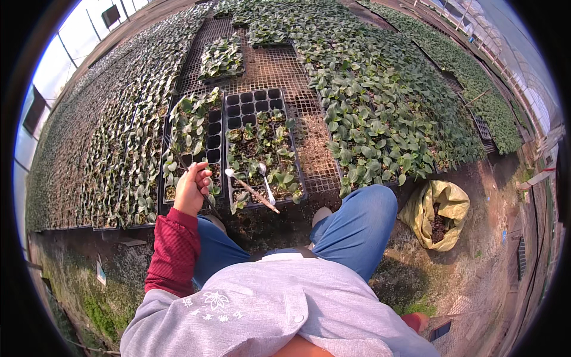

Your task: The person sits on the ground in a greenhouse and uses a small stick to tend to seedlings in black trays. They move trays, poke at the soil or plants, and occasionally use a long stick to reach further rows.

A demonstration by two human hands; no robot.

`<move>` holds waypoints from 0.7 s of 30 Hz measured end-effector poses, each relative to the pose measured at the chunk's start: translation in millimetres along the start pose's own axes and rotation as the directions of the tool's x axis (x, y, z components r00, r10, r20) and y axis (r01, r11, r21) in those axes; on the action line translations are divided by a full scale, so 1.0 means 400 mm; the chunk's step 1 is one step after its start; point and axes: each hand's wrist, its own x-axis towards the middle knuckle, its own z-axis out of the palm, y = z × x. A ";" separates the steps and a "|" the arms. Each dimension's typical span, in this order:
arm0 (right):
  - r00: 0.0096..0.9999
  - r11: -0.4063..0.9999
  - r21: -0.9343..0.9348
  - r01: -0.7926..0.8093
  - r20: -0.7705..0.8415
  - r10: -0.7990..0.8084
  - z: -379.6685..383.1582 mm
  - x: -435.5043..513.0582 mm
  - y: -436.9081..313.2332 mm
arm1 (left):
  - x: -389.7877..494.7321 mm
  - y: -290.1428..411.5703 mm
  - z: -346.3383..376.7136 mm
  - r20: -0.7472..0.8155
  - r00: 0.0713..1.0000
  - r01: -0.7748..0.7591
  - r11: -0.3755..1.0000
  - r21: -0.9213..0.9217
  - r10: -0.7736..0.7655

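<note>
My left hand [192, 186] is curled around a thin dark stick [180, 158] at the near edge of a black seedling tray [214, 129], part filled with leafy seedlings, some cells empty. Right of it lies a second black cell tray [246, 108] with empty cells at its far end and small seedlings nearer me. A white plastic spoon [267, 185] and a wooden stick with a white tip [256, 195] rest across its near part. My right hand [423, 320] shows only partly beside my body at lower right, near a dark flat rectangular object [440, 331]; its fingers are unclear.
Dense seedling trays stand left [138, 178] and right [370, 147], with another tray [223, 58] farther back on the mesh bench [312, 151]. An open yellow woven sack [412, 209] holding dark soil stands on the ground by my right knee.
</note>
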 end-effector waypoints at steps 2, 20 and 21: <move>0.921 0.919 0.244 0.308 0.166 -0.353 0.018 0.095 -0.126 | 0.009 0.001 0.034 0.030 0.998 0.050 0.999 0.010 -0.050; 0.056 0.399 0.737 -0.546 0.507 -0.860 -0.179 -0.487 -0.965 | 0.236 -0.439 0.552 0.219 0.879 0.215 0.761 0.613 -0.424; -0.017 0.409 0.633 -0.657 0.529 -0.848 -0.118 -0.487 -0.967 | 0.275 -0.485 0.569 0.205 0.888 0.204 0.751 0.628 -0.413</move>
